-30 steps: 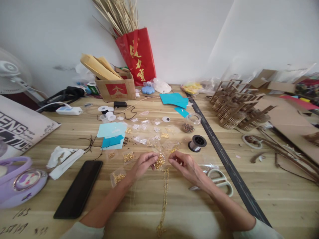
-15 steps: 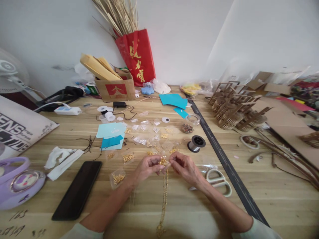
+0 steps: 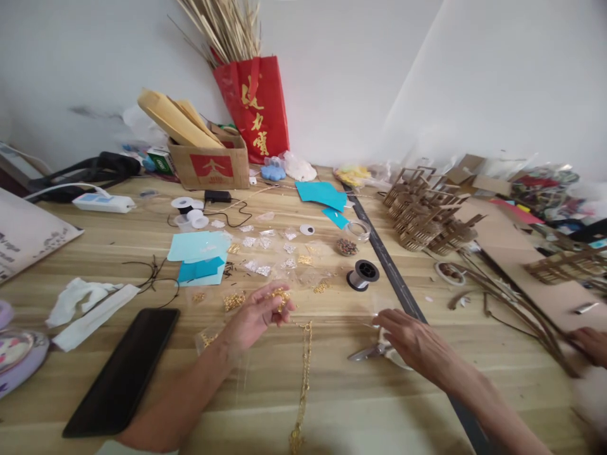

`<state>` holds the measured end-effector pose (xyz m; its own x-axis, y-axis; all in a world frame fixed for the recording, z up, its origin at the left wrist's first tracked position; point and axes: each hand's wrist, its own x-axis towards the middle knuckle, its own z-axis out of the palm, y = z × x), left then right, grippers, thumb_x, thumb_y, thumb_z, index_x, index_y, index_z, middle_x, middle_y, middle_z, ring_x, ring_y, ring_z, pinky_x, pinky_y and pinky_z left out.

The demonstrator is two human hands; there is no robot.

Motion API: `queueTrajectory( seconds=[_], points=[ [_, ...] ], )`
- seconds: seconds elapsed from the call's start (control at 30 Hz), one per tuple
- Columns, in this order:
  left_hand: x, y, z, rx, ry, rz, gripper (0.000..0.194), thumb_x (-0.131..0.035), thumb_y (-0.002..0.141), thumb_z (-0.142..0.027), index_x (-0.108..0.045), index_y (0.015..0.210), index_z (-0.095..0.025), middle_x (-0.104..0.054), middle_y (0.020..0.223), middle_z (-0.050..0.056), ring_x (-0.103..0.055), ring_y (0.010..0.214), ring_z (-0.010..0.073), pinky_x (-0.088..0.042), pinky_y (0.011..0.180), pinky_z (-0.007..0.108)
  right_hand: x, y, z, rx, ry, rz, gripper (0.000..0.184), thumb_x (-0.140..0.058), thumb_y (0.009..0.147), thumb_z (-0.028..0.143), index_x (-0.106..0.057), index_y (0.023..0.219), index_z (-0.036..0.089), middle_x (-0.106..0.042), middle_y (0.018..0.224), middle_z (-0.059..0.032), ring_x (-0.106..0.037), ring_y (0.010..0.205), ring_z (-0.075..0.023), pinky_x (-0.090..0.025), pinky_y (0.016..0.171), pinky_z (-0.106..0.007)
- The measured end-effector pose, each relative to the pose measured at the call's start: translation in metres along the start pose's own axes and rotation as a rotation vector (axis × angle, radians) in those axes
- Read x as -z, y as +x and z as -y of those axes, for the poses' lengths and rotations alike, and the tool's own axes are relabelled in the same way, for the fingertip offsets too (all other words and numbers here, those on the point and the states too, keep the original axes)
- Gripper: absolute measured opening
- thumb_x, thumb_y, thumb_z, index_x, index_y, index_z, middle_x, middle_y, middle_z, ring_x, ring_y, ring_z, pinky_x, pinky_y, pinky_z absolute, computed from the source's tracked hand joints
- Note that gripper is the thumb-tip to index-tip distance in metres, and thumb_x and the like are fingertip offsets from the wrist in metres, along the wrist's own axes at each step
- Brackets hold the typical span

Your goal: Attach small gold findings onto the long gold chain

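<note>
My left hand [image 3: 258, 313] is raised over the table, with its thumb and fingers closed on a small gold beaded piece [image 3: 279, 298]. Just to its right, a gold chain [image 3: 306, 373] runs down the wood toward the front edge; I cannot tell whether it joins the held piece. My right hand [image 3: 408, 338] is above the scissors [image 3: 374, 352], its bent fingers drawn together and partly covering the white handles. A faint thin line seems to lead left from those fingertips, but what they pinch is too fine to make out.
Small bags of gold beads [image 3: 234, 301] and silver pieces lie mid-table. A wire spool [image 3: 363, 275] stands near a dark strip [image 3: 403, 287]. A black phone [image 3: 126, 370] lies at left, wooden baskets [image 3: 427, 212] at right. Another person's hand [image 3: 590, 344] shows at far right.
My right hand has moved right, away from my left hand, to over the scissors. My left hand still holds the gold piece, its palm turned up more. Another person's hand has appeared at right.
</note>
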<state>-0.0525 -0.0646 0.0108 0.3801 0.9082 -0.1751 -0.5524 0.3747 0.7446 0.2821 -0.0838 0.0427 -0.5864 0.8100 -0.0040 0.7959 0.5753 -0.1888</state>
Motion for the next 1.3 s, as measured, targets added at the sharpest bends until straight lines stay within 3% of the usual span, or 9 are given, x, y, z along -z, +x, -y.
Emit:
queueTrajectory(
  seconds=[0.17,0.3,0.53,0.7,0.8,0.93,1.03,1.17,1.3],
  points=[
    [0.001,0.001,0.000,-0.013,-0.022,-0.031,0.033,-0.076,0.067,-0.025,-0.065,0.096,-0.016,-0.069,0.078,0.005,-0.063,0.058,0.0124,-0.043,0.050,0.020,-0.024,-0.029,-0.013,0.042,-0.170,-0.024,0.059,-0.032,0.080,-0.004,-0.048,0.128,0.026,-0.057,0.119,-0.0081,-0.056,0.108,-0.0203,-0.051,0.087,-0.035],
    [0.003,0.000,0.002,-0.011,-0.030,-0.034,0.028,-0.075,0.068,-0.025,-0.066,0.093,-0.015,-0.069,0.082,0.006,-0.064,0.063,0.0131,-0.045,0.052,0.020,-0.031,-0.035,-0.019,0.075,-0.228,-0.010,0.067,-0.035,0.077,-0.005,-0.042,0.134,0.031,-0.053,0.127,-0.0060,-0.054,0.114,-0.0200,-0.051,0.090,-0.036],
    [0.005,-0.002,0.006,-0.040,-0.042,-0.074,0.022,-0.071,0.073,-0.031,-0.068,0.085,-0.012,-0.067,0.079,0.006,-0.063,0.065,0.0140,-0.047,0.052,0.021,-0.031,-0.036,-0.018,0.064,-0.233,-0.038,0.063,-0.043,0.077,0.000,-0.044,0.133,0.029,-0.056,0.118,-0.0082,-0.058,0.104,-0.0213,-0.053,0.084,-0.034],
    [0.005,0.000,0.011,-0.052,-0.025,-0.125,0.023,-0.075,0.069,-0.028,-0.070,0.084,-0.011,-0.066,0.074,0.005,-0.063,0.065,0.0132,-0.047,0.051,0.020,-0.031,-0.035,-0.018,0.081,-0.192,0.031,0.052,-0.045,0.078,0.003,-0.052,0.122,0.029,-0.059,0.102,-0.0059,-0.062,0.089,-0.0196,-0.055,0.075,-0.031],
    [0.006,0.000,0.015,-0.054,-0.013,-0.140,0.025,-0.075,0.068,-0.026,-0.069,0.088,-0.012,-0.068,0.076,0.006,-0.063,0.067,0.0141,-0.047,0.052,0.021,-0.030,-0.037,-0.018,0.096,-0.164,0.063,0.051,-0.044,0.076,0.002,-0.055,0.117,0.029,-0.060,0.102,-0.0054,-0.063,0.089,-0.0196,-0.055,0.077,-0.032],
    [0.006,-0.002,0.016,-0.058,-0.009,-0.150,0.028,-0.076,0.067,-0.024,-0.069,0.091,-0.013,-0.068,0.074,0.006,-0.064,0.068,0.0149,-0.047,0.054,0.022,-0.021,-0.044,-0.018,0.085,-0.120,0.016,0.052,-0.042,0.080,0.006,-0.051,0.124,0.031,-0.062,0.107,-0.0057,-0.064,0.092,-0.0209,-0.056,0.074,-0.030],
    [0.005,-0.002,0.017,-0.056,-0.012,-0.148,0.026,-0.077,0.066,-0.024,-0.068,0.088,-0.013,-0.068,0.073,0.006,-0.064,0.069,0.0147,-0.047,0.055,0.022,-0.009,-0.049,-0.017,-0.002,-0.017,-0.006,0.053,-0.040,0.083,0.011,-0.044,0.131,0.032,-0.061,0.115,-0.0061,-0.065,0.096,-0.0216,-0.057,0.075,-0.031],
    [0.005,-0.002,0.020,-0.054,-0.014,-0.133,0.023,-0.077,0.065,-0.024,-0.068,0.083,-0.013,-0.068,0.073,0.005,-0.064,0.069,0.0148,-0.048,0.056,0.022,0.002,-0.043,-0.001,-0.146,0.266,-0.037,0.049,-0.046,0.089,0.026,-0.037,0.138,0.031,-0.054,0.126,-0.0098,-0.058,0.110,-0.0243,-0.050,0.091,-0.037],
    [0.004,-0.001,0.024,-0.045,-0.018,-0.151,0.023,-0.078,0.063,-0.026,-0.067,0.077,-0.013,-0.067,0.072,0.003,-0.064,0.066,0.0146,-0.048,0.055,0.023,-0.003,-0.021,0.031,-0.214,0.707,-0.026,0.052,-0.051,0.089,0.036,-0.038,0.137,0.026,-0.061,0.103,-0.0097,-0.062,0.086,-0.0187,-0.052,0.083,-0.033]
  ],
)
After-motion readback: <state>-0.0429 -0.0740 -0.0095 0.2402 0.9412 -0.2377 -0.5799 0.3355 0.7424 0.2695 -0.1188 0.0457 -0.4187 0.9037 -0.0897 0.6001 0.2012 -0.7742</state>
